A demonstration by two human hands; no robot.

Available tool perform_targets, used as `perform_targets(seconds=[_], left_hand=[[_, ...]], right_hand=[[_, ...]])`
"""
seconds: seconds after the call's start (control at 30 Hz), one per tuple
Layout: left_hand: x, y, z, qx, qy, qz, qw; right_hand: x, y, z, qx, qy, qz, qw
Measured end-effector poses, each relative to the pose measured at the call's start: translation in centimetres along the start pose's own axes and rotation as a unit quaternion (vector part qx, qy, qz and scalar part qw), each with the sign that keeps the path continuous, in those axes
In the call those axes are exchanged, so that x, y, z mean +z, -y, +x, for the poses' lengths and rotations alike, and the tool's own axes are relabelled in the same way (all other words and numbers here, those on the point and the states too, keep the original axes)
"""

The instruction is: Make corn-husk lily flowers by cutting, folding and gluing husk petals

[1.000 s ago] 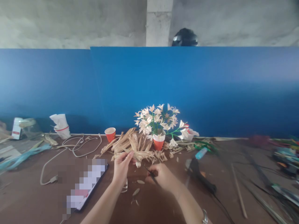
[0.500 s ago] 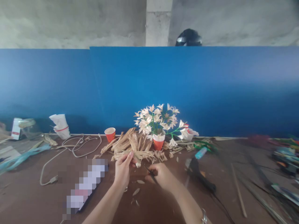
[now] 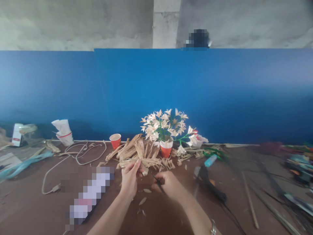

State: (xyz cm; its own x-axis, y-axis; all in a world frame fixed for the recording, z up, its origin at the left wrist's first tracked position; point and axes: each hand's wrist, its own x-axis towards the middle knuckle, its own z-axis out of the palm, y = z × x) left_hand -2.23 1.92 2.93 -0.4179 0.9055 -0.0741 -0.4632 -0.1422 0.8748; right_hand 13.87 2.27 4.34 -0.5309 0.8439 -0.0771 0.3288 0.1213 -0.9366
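My left hand (image 3: 129,179) pinches a small pale piece of dried husk (image 3: 144,172) between thumb and fingers, just above the brown table. Close to its right, my right hand (image 3: 170,185) is closed round dark scissors (image 3: 156,180) whose blades point up-left toward that piece. Behind both hands lies a heap of dried husks (image 3: 140,153). A red paper cup (image 3: 166,150) holding a bunch of white handmade flowers (image 3: 166,125) stands beyond the heap. Small cut scraps (image 3: 143,200) lie on the table below my hands.
A blue partition (image 3: 195,91) backs the brown table (image 3: 36,209). A second red cup (image 3: 115,141), white cable (image 3: 78,153) and stacked white cups (image 3: 64,132) lie at left. A black glue gun (image 3: 210,187), a thin stick (image 3: 249,199) and coloured clutter lie at right.
My left hand has shifted slightly right with the husk piece, nearer the scissors. My right hand stays almost still.
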Motion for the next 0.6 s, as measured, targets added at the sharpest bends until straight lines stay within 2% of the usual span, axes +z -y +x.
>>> perform_targets(seconds=[0.2,0.37,0.6], left_hand=[[-0.6,-1.2,1.0,0.016,-0.003,0.048,0.999],[-1.1,-2.2,1.4,-0.003,0.039,0.119,0.992],[-1.2,-2.1,1.3,-0.016,0.087,0.151,0.985]], right_hand=[[-1.0,-0.5,0.1,0.049,0.043,-0.01,0.998],[-2.0,-0.7,-0.2,0.077,0.061,0.01,0.995],[-2.2,-0.9,-0.1,0.094,0.069,-0.013,0.993]])
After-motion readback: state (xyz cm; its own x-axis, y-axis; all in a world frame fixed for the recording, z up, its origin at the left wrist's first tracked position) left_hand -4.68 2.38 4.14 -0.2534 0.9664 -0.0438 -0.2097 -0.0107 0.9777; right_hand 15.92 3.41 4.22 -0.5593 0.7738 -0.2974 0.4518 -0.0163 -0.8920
